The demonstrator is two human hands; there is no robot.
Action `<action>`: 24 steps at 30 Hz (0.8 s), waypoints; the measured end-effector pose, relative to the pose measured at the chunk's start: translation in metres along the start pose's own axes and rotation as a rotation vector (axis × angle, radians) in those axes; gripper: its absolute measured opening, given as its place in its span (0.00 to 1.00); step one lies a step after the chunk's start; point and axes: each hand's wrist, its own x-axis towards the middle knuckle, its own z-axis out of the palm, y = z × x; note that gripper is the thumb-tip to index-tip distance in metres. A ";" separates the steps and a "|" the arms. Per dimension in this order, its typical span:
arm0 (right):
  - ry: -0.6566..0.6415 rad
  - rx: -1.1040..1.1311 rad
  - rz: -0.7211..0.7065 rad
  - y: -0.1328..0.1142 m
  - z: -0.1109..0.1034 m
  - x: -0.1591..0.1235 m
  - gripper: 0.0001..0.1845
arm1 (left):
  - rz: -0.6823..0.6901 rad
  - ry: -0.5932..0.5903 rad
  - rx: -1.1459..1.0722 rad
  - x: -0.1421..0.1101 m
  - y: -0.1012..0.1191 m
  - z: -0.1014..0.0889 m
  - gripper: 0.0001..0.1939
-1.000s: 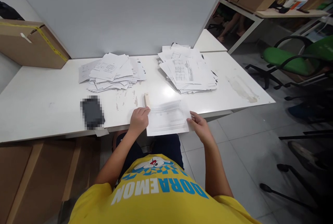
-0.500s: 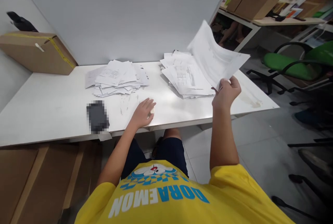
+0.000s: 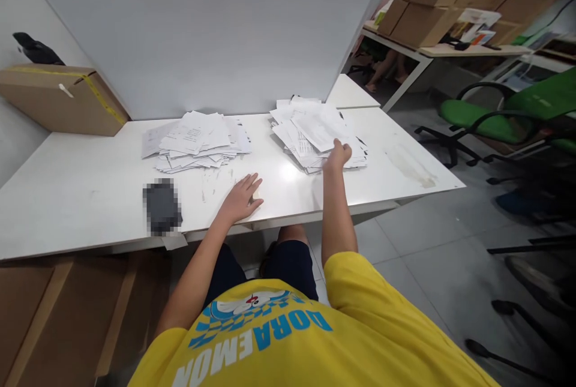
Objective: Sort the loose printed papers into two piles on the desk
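Note:
My left hand (image 3: pixel 242 198) lies open on the white table (image 3: pixel 108 171), fingers spread. A small pale block (image 3: pixel 256 196) shows partly between its thumb and forefinger; most of it is hidden under the hand. Over the right pile of papers (image 3: pixel 285 134), my right hand (image 3: pixel 338 154) is closed on the near edge of a printed sheet of paper (image 3: pixel 317 128). The sheet lies over the top of that pile. To the left sits a second loose pile of papers (image 3: pixel 193 140), with neither hand touching it.
A dark, pixelated object (image 3: pixel 162 208) lies near the table's front edge. A cardboard box (image 3: pixel 67 102) leans at the back left, beside a grey partition (image 3: pixel 216 33). Green chairs (image 3: pixel 477 117) and a desk with boxes (image 3: pixel 425 24) stand to the right, where a person's legs show.
The right hand carried the sheet up and right from the table edge, then brought it down onto the right pile. The left hand let go of the sheet and spread flat beside the block.

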 end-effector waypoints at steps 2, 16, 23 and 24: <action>0.183 -0.056 0.100 0.007 -0.014 -0.030 0.35 | 0.018 0.007 0.039 0.001 0.000 -0.001 0.32; -0.162 -0.912 0.077 0.017 -0.052 -0.116 0.43 | 0.073 0.352 0.149 0.010 -0.022 -0.035 0.14; -0.218 -0.963 0.095 0.006 -0.043 -0.105 0.40 | -0.575 0.171 0.399 0.054 -0.137 -0.124 0.46; -0.213 -0.963 0.104 0.005 -0.042 -0.104 0.40 | -0.614 0.134 0.402 0.055 -0.147 -0.128 0.48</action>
